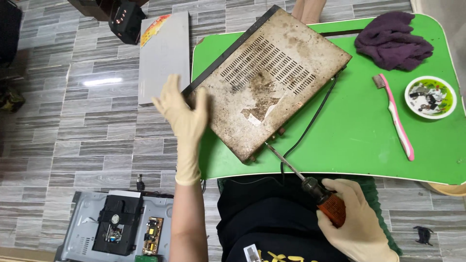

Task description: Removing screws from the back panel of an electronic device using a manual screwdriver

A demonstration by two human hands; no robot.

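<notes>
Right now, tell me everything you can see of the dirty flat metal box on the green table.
The flat rectangular metal case lies at an angle on the green table, its pale top stained brown with rust and grime and partly flaked. Rows of vent slots cross it, and its far-left edge is a dark strip. A black cable leaves its right side. The gloved left hand is at its left corner. The right hand holds an orange-handled screwdriver with its tip at the near edge.

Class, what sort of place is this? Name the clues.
Probably a home repair spot on a tiled floor: a low green table, a rusty device casing, an opened player chassis.
</notes>
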